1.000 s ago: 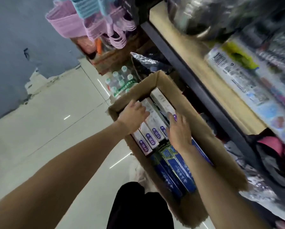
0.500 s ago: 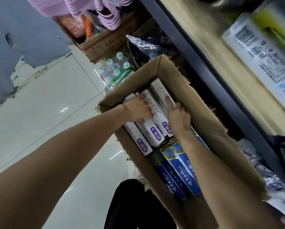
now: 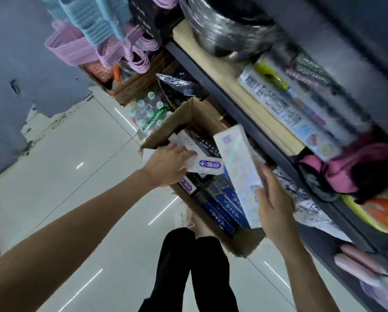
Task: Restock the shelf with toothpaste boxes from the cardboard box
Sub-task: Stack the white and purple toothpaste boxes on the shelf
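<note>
The right hand [image 3: 270, 199] now grips the lower end of a pale toothpaste box [image 3: 238, 172], lifted clear of the cardboard box [image 3: 244, 244] and tilted up toward one o'clock, where the wooden shelf [image 3: 222, 70] waits; half a second ago that hand was flat among the packed rows. The left hand [image 3: 168, 163], at nine o'clock of it, curls round a white box with a purple label [image 3: 207, 164], raised partly out of the carton. Blue toothpaste boxes [image 3: 220, 203] remain packed below. Judging by this, both hands have picked stock, and shelving comes next.
</note>
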Motion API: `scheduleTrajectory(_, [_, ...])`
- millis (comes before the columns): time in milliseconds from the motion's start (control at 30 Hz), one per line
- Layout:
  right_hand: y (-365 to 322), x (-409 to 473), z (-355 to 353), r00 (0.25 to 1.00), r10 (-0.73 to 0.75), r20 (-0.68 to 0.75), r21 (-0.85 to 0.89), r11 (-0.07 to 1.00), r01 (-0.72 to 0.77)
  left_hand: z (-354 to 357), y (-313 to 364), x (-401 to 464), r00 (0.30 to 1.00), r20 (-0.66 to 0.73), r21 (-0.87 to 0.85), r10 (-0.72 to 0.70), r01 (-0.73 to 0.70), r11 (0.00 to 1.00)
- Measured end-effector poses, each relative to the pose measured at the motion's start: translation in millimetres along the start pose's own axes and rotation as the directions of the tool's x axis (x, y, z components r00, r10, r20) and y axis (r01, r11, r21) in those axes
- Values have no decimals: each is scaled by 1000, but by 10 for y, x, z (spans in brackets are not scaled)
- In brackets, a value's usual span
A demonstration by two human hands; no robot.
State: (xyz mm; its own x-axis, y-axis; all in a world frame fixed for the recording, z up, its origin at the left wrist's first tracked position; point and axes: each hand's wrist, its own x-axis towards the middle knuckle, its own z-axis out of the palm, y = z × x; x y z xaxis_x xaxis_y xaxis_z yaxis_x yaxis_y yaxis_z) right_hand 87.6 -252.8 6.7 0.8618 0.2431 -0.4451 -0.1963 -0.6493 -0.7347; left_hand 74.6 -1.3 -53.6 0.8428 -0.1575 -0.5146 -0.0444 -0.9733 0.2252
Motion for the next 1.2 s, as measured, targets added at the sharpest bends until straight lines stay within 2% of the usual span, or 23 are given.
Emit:
scheduleTrajectory(67, [-242, -245, -244, 985, 174, 17, 242, 955, -173, -264, 149, -361, 986, -92, -166, -141, 125, 978])
scheduleTrajectory(133, [-472, -494, -431, 949, 313, 47, 387, 870, -306, -507, 319, -693, 959, -109, -411, -260, 195, 890])
scheduleTrajectory(167, [-592, -623, -506, 936, 345, 74, 453, 824, -340, -633, 427, -849, 947, -70, -594, -313, 213, 776])
scheduleTrajectory(200, [-717, -759, -574, 931, 352, 99, 552, 759, -346, -777, 558, -998, 937, -5, -778, -351, 216, 590])
scheduleTrajectory(233, [-824, -894, -627, 927, 355, 119, 665, 664, -340, -915, 695, -1134, 930, 65, -910, -361, 203, 361])
scheduleTrajectory(267, [-930, -1042, -682, 921, 356, 157, 757, 556, -344, -1053, 836, -1266, 927, 127, -969, -353, 191, 154])
scheduleTrajectory(300, [-1015, -1191, -738, 919, 345, 189, 802, 486, -347, -1183, 973, -1391, 926, 180, -980, -332, 197, 18])
scheduleTrajectory(333, [-1074, -1323, -793, 926, 311, 212, 816, 466, -343, -1289, 1101, -1505, 929, 218, -976, -298, 208, -66])
scheduleTrajectory(400, [-1130, -1524, -895, 941, 268, 207, 784, 530, -324, -1451, 1323, -1702, 934, 268, -959, -237, 235, -158])
scheduleTrajectory(433, [-1135, -1610, -951, 947, 260, 188, 783, 542, -304, -1524, 1415, -1774, 936, 277, -955, -217, 244, -168])
scheduleTrajectory(500, [-1193, -1777, -1056, 947, 271, 171, 821, 492, -289, -1650, 1585, -1888, 948, 272, -954, -163, 244, -173])
scheduleTrajectory(567, [-1270, -1915, -1141, 937, 286, 199, 896, 335, -293, -1743, 1744, -1956, 965, 237, -960, -115, 214, -179])
scheduleTrajectory(633, [-1328, -2035, -1244, 945, 275, 180, 950, 202, -239, -1804, 1882, -1990, 976, 200, -973, -88, 187, -137])
scheduleTrajectory(733, [-1340, -2168, -1416, 954, 274, 122, 978, 131, -163, -1869, 2038, -2016, 974, 213, -969, -75, 201, -142])
scheduleTrajectory(833, [-1220, -2261, -1597, 950, 304, 73, 982, 145, -121, -1900, 2203, -2021, 975, 204, -969, -84, 189, -161])
scheduleTrajectory(1000, [-907, -2363, -1942, 935, 345, 82, 944, 274, -183, -1910, 2619, -1947, 986, 132, -986, -105, 120, -115])
scheduleTrajectory(1133, [-596, -2411, -2290, 922, 385, 41, 922, 342, -184, -1959, 3151, -1837, 992, 36, -999, -118, 40, 30])
scheduleTrajectory(1200, [-435, -2438, -2514, 904, 425, -31, 891, 422, -168, -1953, 3417, -1742, 993, -60, -985, -106, -42, 169])
